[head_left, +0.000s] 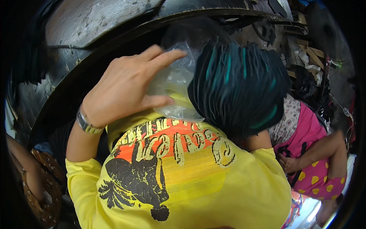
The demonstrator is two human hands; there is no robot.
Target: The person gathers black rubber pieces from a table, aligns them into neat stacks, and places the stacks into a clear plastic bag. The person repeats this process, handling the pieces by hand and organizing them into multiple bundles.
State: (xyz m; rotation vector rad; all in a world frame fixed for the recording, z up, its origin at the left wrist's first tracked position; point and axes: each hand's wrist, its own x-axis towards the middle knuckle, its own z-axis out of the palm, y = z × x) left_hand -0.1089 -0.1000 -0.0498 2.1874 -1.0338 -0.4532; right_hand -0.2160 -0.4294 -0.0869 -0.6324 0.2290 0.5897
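Left hand (pixel 124 82) — fingers apart at clear plastic bag (pixel 178 111), near black-teal bundle (pixel 238 84). Right hand hidden — fingers' state cannot be told. Even spread should limit snags.

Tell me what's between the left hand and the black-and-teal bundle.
A clear plastic bag, between the left hand and bundle, in the head view.

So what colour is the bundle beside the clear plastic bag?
The bundle is near-black with teal streaks, best seen in the head view.

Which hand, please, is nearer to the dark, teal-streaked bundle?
The right, hidden: its forearm goes behind the bundle. The left hand is further left, by the clear plastic bag.
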